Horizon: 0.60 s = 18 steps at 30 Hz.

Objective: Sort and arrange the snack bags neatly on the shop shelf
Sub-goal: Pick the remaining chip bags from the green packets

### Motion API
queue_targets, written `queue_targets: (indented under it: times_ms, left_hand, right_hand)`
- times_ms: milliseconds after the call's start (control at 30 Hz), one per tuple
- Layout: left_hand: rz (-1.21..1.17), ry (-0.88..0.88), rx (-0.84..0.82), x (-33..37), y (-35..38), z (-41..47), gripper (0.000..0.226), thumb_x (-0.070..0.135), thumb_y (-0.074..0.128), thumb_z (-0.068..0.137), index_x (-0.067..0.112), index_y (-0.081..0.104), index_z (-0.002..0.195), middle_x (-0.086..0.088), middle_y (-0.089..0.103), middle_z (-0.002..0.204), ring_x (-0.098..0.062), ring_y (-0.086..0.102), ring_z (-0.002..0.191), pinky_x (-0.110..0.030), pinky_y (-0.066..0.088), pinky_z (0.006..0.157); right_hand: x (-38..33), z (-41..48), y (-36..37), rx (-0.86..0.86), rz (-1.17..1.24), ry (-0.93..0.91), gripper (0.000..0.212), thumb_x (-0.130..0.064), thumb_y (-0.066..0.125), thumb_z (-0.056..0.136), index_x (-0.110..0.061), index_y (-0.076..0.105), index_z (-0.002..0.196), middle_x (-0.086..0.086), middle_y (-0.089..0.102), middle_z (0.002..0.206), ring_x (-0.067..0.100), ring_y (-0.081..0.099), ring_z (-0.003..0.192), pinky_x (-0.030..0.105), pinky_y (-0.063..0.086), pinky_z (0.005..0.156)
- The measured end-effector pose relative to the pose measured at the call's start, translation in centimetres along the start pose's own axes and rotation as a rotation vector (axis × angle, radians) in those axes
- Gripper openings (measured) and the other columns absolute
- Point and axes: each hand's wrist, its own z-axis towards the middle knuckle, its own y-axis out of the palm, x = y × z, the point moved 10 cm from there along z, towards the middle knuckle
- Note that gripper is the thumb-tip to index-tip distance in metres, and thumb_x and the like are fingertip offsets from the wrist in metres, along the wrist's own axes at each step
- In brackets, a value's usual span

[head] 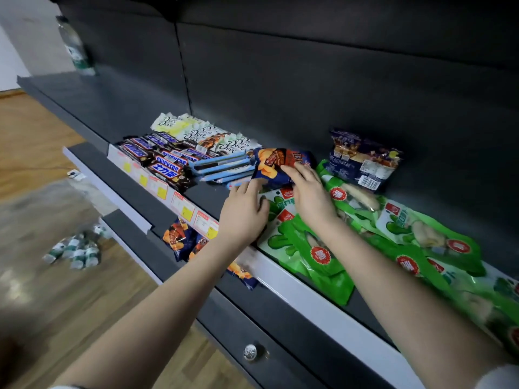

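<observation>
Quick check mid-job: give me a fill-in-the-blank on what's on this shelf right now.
1. The right hand holds a dark blue chip bag that lies beside a pile of snack bags coloured ____.
2. The Snickers bars lie in front of the ____ chocolate bars.
3. Small water bottles lie on the wooden ____.
Missing words: green; Dove; floor.
</observation>
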Motion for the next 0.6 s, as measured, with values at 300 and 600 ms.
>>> queue_targets:
  times_ms: [300,600]
  left_hand:
    - [-0.029,0.069,0.029,-1.9,-1.6,3.1,0.034,0.022,0.047,0.089,0.020,0.051,0.123,-0.005,0.055,0.124,-0.028,0.048,0.115,-0.043,0.038,0.095]
    - [-0.166,0.224,-0.030,2.0,-0.3,3.2,0.029,0.014,0.048,0.088,0.011,0.054,0.116,-0.011,0.055,0.117,-0.033,0.047,0.109,-0.043,0.037,0.089]
  right_hand:
    - [-0.3,-0.1,-1.3,0.007,0.006,0.004,0.050,0.000,0.048,0.092,-0.022,0.046,0.138,0.007,0.037,0.147,0.025,0.037,0.134,0.039,0.037,0.107]
    - [-0.2,-4.1,-5.7,0.052,-0.134,0.030,0.040,0.002,0.051,0.088,-0.017,0.060,0.122,0.008,0.041,0.145,0.030,0.042,0.129,0.046,0.046,0.095]
